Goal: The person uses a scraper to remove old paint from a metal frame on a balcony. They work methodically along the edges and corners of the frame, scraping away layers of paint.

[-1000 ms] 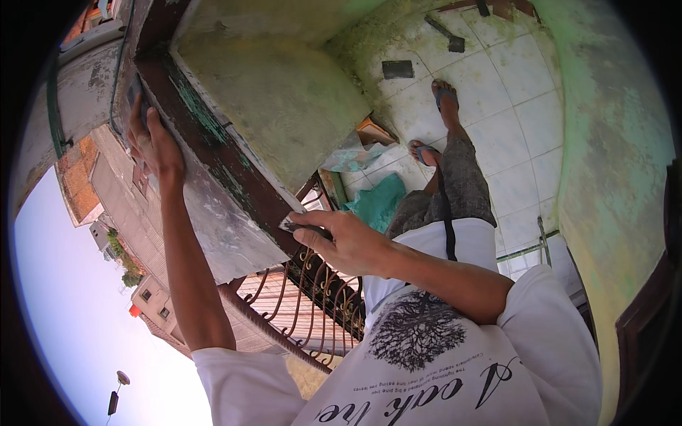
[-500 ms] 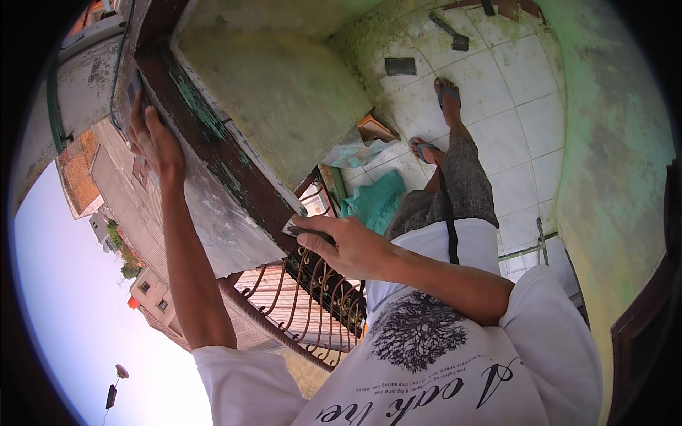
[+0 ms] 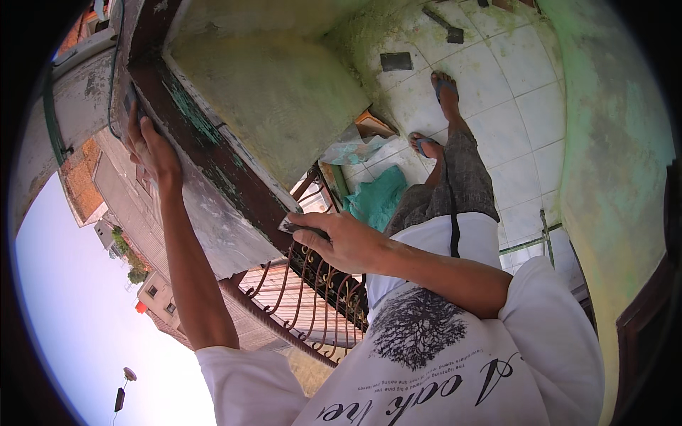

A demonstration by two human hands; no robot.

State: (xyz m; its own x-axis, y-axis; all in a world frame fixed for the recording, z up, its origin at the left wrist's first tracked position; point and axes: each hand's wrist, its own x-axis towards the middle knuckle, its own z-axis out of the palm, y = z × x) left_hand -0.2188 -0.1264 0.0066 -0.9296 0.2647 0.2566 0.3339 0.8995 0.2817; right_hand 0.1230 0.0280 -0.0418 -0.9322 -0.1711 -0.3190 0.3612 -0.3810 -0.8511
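On the far left, my left hand (image 3: 153,150) reaches along the outer face of a parapet wall (image 3: 206,216). Its fingers press a dark grey flat piece, seemingly sandpaper (image 3: 131,99), to that grey, patchy surface; the palm side is partly hidden. My right hand (image 3: 346,240) is closed around the dark handle of a putty knife (image 3: 290,224), whose short blade points left beside the ledge's near end. Between the hands runs the dark brown ledge (image 3: 238,172), its paint flaking to green.
A curled iron railing (image 3: 305,305) adjoins the parapet, with roofs and buildings below. A teal sack (image 3: 376,200) and an open box (image 3: 374,126) stand by the inner wall. Dark pieces (image 3: 396,62) lie on the white tiled floor (image 3: 511,128) near my sandalled feet. A green-stained wall (image 3: 618,177) rises right.
The whole view has shifted slightly. My left hand and the dark piece sit a little lower along the parapet face. My right hand keeps its grip on the putty knife.
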